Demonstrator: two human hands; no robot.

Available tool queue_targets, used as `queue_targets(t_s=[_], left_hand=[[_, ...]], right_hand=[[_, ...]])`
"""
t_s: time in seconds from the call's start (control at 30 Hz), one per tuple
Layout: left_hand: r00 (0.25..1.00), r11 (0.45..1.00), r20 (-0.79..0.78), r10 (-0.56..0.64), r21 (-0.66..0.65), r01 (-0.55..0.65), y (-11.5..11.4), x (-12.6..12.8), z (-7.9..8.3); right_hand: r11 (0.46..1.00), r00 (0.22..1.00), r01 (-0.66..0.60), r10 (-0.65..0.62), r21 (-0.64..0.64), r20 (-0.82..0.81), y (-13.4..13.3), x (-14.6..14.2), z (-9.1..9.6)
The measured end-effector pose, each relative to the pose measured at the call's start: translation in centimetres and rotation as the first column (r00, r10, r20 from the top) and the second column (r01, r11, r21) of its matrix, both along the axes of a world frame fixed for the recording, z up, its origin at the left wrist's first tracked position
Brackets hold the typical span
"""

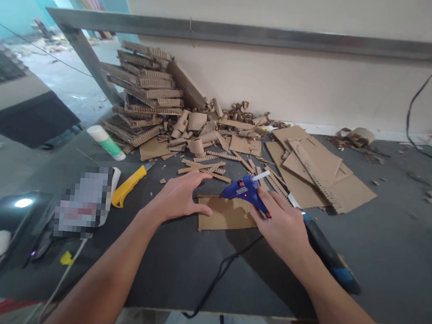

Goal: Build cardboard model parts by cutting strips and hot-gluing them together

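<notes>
My right hand (284,225) grips a blue glue gun (249,190) with a white glue stick poking out of its back. The gun's nozzle points left, at the top edge of a flat rectangular cardboard piece (222,217). Along that edge runs a narrow corrugated strip (208,196). At the piece's left end is my left hand (178,196), its thumb and fingers spread apart, the thumb over the cardboard. Whether the thumb presses on it I cannot tell. From the gun a black cord (222,270) trails to the table's front edge. Cut cardboard strips (204,168) lie just beyond.
Stacked corrugated pieces (151,84) lean at the back left beside curled scraps (199,128). Left of my hand lie a yellow cutter (130,185) and a white-green tube (106,142). Cardboard sheets (313,164) and a black-blue tool handle (332,256) are on the right.
</notes>
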State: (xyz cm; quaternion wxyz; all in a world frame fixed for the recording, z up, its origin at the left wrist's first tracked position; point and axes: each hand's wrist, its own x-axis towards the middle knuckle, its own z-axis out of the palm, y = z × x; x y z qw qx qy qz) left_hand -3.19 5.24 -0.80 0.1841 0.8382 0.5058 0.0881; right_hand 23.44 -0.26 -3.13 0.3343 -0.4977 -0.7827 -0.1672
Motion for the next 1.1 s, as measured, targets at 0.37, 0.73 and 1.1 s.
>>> queue_targets(t_s=[0.37,0.73,1.1], left_hand=[[1.0,0.999,-0.002,0.031,-0.027,-0.031,0.0,0.1,0.1],[1.0,1.0,-0.024,0.015,-0.002,-0.015,-0.1,0.1,0.2],[0.999,1.0,-0.05,0.013,-0.022,-0.014,-0.1,0.0,0.4]], right_hand=[[0.999,0.999,0.032,-0.032,-0.029,0.0,-0.1,1.2,0.8],[0.988,0.988,0.148,-0.145,-0.044,0.055,-0.2,2.3,1.6],[0.969,0.973,0.229,-0.225,-0.093,0.054,-0.4,4.1,3.0]])
